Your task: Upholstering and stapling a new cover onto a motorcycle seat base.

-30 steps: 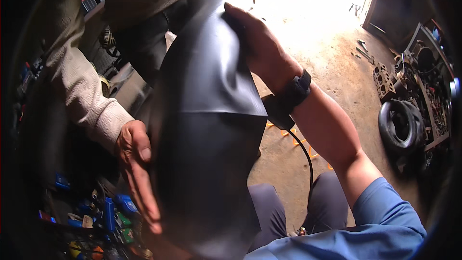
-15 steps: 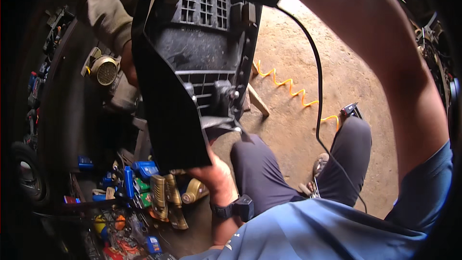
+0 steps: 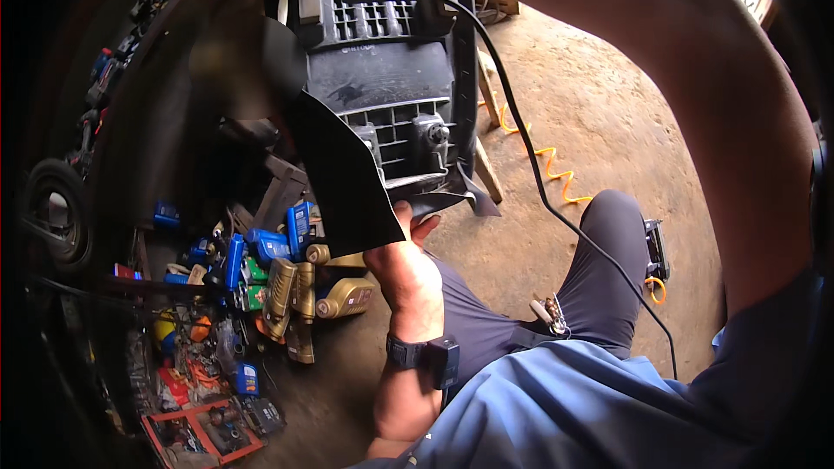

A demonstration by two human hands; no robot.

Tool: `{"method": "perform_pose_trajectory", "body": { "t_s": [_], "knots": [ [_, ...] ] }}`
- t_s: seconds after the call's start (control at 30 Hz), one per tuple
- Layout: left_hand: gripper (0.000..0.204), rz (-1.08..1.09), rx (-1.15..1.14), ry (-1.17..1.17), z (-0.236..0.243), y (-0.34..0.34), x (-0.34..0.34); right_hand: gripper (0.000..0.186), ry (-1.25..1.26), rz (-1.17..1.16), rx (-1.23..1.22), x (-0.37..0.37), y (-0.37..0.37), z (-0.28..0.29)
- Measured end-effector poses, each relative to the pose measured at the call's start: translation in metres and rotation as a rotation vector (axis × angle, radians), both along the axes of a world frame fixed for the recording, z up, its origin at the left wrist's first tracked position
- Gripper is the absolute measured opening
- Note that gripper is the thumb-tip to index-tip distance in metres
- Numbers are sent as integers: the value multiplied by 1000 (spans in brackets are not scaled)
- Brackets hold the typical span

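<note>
A black seat base (image 3: 378,78) is upside down, showing gridded ribs, bolts and a bracket. Black cover material (image 3: 339,165) hangs loose from its left and lower edges. My left hand (image 3: 404,260) grips the lower end of this material, fingers curled round it below the base. My right forearm (image 3: 660,61) arches over the base to the top edge, where its hand is out of sight. A black cable (image 3: 556,208) runs down past my knees. A blurred dark shape at upper left, perhaps the other person, is too unclear to tell.
Bottles (image 3: 282,295) and a red tray (image 3: 200,430) of parts lie at lower left, near a wheel (image 3: 61,213). A wooden leg (image 3: 486,169) stands under the base. An orange coiled hose (image 3: 556,174) and black tool (image 3: 656,247) are beside my right knee.
The seat has flipped from its smooth top to its underside. Since half a second ago, my left hand and the cover's lower end have risen. The other person's sleeve is no longer clear.
</note>
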State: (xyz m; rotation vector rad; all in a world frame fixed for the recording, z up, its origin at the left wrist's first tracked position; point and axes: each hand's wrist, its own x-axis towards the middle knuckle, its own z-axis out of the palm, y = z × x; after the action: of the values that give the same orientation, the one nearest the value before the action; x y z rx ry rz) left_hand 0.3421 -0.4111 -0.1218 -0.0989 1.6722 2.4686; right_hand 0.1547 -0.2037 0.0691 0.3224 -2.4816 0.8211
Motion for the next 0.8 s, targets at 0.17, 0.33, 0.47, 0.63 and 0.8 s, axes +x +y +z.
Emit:
{"method": "perform_pose_trajectory", "body": {
  "t_s": [0.17, 0.33, 0.47, 0.63, 0.8],
  "knots": [
    [24, -139, -21, -110, 3, 13, 17, 27, -62, -53, 196, 1, -11, 47],
    [21, -201, -87, -262, -8, 22, 3, 27, -149, -123, 379, -45, -7, 69],
    [25, -243, -181, -363, 3, 24, -4, 22, -168, -37, 346, -31, 21, 43],
    [25, -284, -194, -420, -3, 16, -12, 20, -114, 83, 266, 7, 66, 32],
    [23, -249, -203, -494, -13, 9, -18, 27, 72, 101, 221, 113, 67, 10]
  ]
}}
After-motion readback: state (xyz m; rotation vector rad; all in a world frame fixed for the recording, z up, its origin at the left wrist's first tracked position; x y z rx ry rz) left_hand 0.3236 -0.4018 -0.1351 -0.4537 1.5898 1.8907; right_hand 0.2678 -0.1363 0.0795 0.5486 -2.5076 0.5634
